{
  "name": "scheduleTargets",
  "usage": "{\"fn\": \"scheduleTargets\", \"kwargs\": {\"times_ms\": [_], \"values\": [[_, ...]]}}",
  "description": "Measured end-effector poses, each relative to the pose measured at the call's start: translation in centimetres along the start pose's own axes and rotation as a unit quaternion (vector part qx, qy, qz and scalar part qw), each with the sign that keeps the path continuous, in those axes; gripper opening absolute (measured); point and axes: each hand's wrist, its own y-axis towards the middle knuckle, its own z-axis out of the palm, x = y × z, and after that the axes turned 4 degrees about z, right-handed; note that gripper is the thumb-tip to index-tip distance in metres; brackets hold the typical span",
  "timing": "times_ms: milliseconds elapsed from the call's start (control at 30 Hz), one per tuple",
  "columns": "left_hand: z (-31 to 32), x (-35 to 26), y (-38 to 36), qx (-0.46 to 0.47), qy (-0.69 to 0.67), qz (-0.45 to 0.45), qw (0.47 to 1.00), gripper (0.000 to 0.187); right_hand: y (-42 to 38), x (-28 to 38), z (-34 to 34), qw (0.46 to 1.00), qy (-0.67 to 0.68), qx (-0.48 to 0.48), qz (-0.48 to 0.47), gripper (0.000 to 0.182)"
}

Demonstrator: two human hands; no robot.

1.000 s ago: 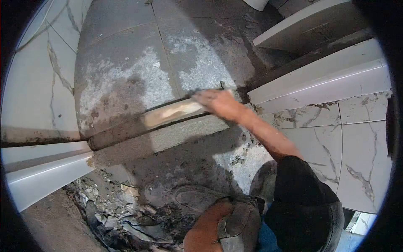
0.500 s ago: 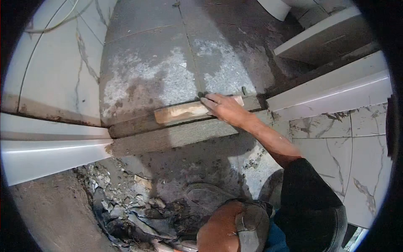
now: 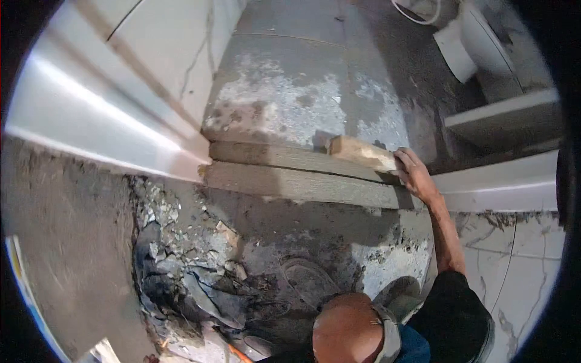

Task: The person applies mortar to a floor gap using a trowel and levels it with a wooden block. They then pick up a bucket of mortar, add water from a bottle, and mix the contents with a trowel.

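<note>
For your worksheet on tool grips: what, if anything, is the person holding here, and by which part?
The right hand holds a wooden float by its near, right end, fingers over the top, on the cement step. The left hand is out of view.

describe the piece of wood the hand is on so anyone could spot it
Find the grey cement step crossing the doorway between the white frames. At its right end the right hand grips a short wooden block. It is the only pale tan piece against grey cement.

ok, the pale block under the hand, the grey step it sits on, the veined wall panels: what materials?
Pale tan block under the right hand: looks like raw wood, matte, unfinished. Grey step: likely cement or mortar, rough and dull, with whitish patches beyond. White veined wall panels: probably glossy marble-look tile, with grout lines visible.
</note>
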Motion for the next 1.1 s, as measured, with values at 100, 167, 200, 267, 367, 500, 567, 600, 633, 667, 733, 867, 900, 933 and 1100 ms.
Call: {"fn": "scheduleTargets", "kwargs": {"times_ms": [100,167,200,267,367,500,567,600,633,667,733,867,900,933,1100], "values": [[0.0,-2.3,0.2,-0.006,0.015,0.052,0.998,0.034,1.2,6.5,-3.0,1.0,0.015,-0.015,-0.016,0.039],[0.0,-4.7,0.3,0.021,0.015,0.049,0.998,0.033,1.2,9.3,-3.0,0.995,0.018,-0.039,-0.085,0.04],[0.1,-4.9,0.5,0.053,0.02,0.068,0.996,0.033,1.1,10.9,-2.6,0.996,0.032,0.002,-0.083,0.042],[0.3,-4.3,0.1,0.08,0.016,0.082,0.993,0.034,0.4,14.0,-1.3,0.992,0.003,0.062,-0.111,0.044],[0.5,-3.2,-0.1,0.145,0.022,0.049,0.988,0.035,-1.2,17.2,4.9,0.976,0.003,0.082,-0.203,0.044],[0.1,-2.8,-0.6,0.113,0.025,0.046,0.992,0.037,-2.6,18.0,13.5,0.975,0.054,0.088,-0.197,0.045],[-0.2,-3.1,-0.9,0.151,0.031,0.038,0.987,0.041,-2.7,18.7,15.8,0.976,0.07,0.106,-0.177,0.046],[0.7,-2.8,-1.3,0.094,0.026,0.077,0.992,0.036,-2.5,19.1,16.6,0.984,0.031,0.102,-0.145,0.045],[0.7,-3.1,-1.6,0.094,0.028,0.067,0.993,0.036,-2.3,19.4,17.3,0.988,-0.008,0.102,-0.116,0.044],[0.5,-3.6,-1.6,0.093,0.03,0.068,0.993,0.036,-2.4,19.4,18.1,0.986,-0.003,0.111,-0.124,0.044],[0.5,-4.0,-1.5,0.085,0.035,0.051,0.995,0.035,-1.7,19.3,19.3,0.99,-0.026,0.063,-0.12,0.043],[0.7,-3.8,-1.2,0.09,0.025,0.055,0.994,0.035,-1.1,19.8,19.7,0.992,-0.023,0.078,-0.096,0.043],[0.8,-3.7,-1.1,0.086,0.031,0.065,0.994,0.035,-1.3,19.9,19.6,0.992,-0.025,0.076,-0.099,0.043],[0.9,-3.6,-1.0,0.088,0.017,0.055,0.994,0.035,-1.4,20.0,19.6,0.992,-0.026,0.072,-0.101,0.044],[1.6,-3.1,-0.2,0.102,0.004,0.07,0.992,0.035,-1.9,21.3,17.4,0.992,-0.014,0.028,-0.123,0.044]]}}
